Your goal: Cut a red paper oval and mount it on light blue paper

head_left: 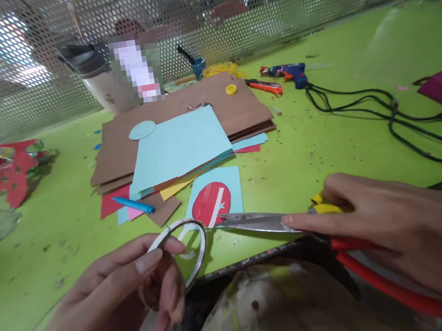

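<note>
The paper ring (pixel 204 251) is pinched in the left hand (pixel 112 298)'s grip over the bench (pixel 304 142) edge, while just right of the ring the right hand (pixel 400 227)'s grip clasps scissors (pixel 258 222), their long blades pointing leftward at it.

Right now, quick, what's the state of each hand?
Left hand: closed on a thin paper ring.
Right hand: closed on the scissors.

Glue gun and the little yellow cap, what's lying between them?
An orange utility knife lies between the blue glue gun and the yellow cap, as the head view shows.
</note>
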